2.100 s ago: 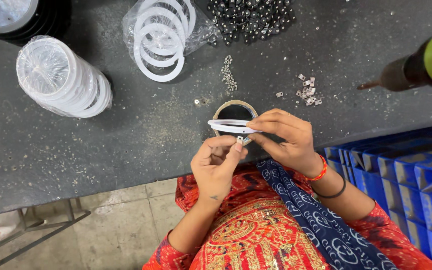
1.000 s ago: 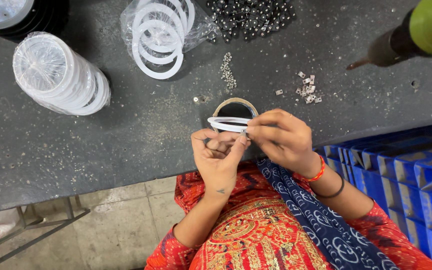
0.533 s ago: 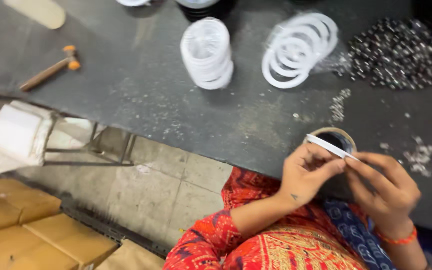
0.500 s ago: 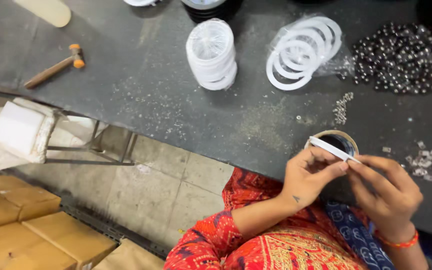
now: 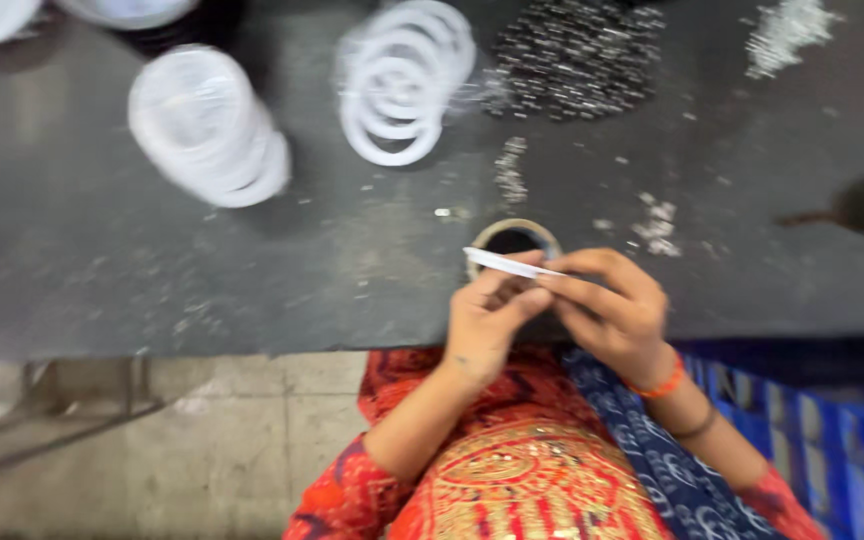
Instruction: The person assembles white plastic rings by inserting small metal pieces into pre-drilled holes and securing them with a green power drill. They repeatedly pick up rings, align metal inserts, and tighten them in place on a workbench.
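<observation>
The view has swung back right, so both hands [image 5: 552,310] and the white bangle [image 5: 512,264] sit centred again.

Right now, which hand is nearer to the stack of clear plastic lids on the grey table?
Left. The left hand is below and right of the stack of clear plastic lids; the right hand lies further right, beyond it.

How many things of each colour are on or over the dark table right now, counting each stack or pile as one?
White: 3 – lid stack, bagged rings, ring in both hands
Tan: 1 – tape roll
Dark shiny: 1 – bead pile
Silvery: 3 – small scatters
Total: 8
</observation>
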